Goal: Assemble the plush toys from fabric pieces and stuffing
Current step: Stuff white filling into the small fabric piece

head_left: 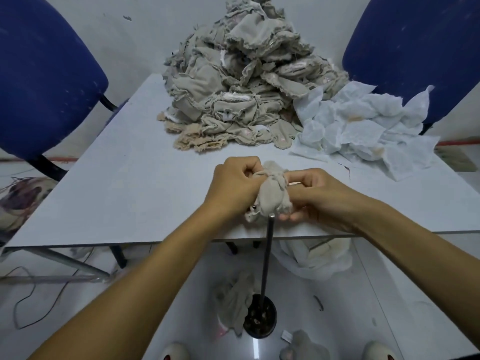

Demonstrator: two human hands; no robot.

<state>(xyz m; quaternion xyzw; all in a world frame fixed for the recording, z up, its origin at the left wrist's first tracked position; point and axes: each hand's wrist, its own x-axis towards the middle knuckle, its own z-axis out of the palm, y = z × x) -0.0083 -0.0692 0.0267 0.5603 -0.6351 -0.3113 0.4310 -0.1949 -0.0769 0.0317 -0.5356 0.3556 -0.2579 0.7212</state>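
Observation:
A small beige plush skin (pixel 271 193) is bunched over the top of a thin black rod (pixel 267 261) that rises from a round black base (pixel 259 318) on the floor. My left hand (pixel 235 184) grips the skin's upper left part with curled fingers. My right hand (pixel 315 194) pinches its right side, fingers curled under the fabric. Both hands are just above the front edge of the grey table (pixel 124 193). A big heap of unturned beige fabric skins (pixel 239 84) lies at the table's far middle.
Crumpled white backing sheets (pixel 363 128) lie at the table's right. Two blue chairs (pixel 39 74) (pixel 415 48) flank the table. On the floor are loose fabric pieces (pixel 232 302), a white bag (pixel 319 258) under the table, cables (pixel 26 302) at left, and my shoes (pixel 175 353).

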